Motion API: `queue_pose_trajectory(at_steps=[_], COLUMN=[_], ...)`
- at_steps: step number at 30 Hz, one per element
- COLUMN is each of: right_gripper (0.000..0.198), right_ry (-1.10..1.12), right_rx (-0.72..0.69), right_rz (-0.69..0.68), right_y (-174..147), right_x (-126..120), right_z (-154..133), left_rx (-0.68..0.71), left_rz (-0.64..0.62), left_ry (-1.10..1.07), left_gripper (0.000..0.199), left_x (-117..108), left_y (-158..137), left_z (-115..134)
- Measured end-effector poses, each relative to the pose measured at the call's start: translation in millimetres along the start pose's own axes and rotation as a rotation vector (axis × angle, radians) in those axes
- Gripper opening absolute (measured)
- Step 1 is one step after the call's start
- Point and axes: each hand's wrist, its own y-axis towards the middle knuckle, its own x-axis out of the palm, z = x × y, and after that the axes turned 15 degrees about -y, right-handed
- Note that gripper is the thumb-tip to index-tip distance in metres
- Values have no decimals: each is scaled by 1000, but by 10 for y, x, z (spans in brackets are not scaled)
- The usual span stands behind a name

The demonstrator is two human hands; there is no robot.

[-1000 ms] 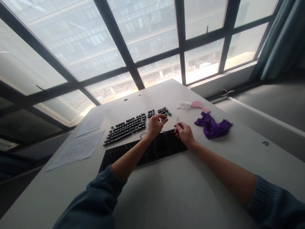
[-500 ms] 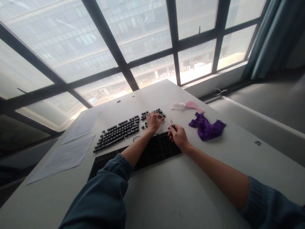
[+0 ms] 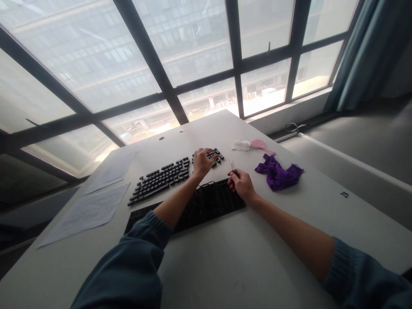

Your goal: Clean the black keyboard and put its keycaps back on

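Left hand (image 3: pixel 201 162) picks with pinched fingers among loose keycaps (image 3: pixel 167 177) near the tabletop's far edge, while right hand (image 3: pixel 240 183) stays clamped on a keycap puller (image 3: pixel 232 166), ready over the stripped keyboard (image 3: pixel 206 204).

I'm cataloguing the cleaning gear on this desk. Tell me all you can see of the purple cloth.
The crumpled purple cloth is a soft, deep violet fabric, bunched into an irregular heap with ragged corners poking out to either side. It lies flat on the white desk, to the right of the right hand and apart from it, just nearer than the pink plastic brush. Nothing touches it but the desk.
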Motion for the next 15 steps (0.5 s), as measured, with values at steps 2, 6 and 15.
queue_pose_trajectory(at_steps=[2, 6, 15], right_gripper=[24, 32, 45], right_ry=[30, 114, -702], right_rx=[12, 6, -214], right_rz=[-7, 10, 233], right_y=[-11, -1, 106], right_x=[-4, -56, -569], right_z=[-13, -63, 1], left_rx=[60, 124, -121], left_rz=[53, 130, 288], left_ry=[-54, -106, -51], left_gripper=[35, 38, 43], left_x=[-327, -1215, -2531], left_y=[-4, -232, -1640], left_z=[12, -27, -788])
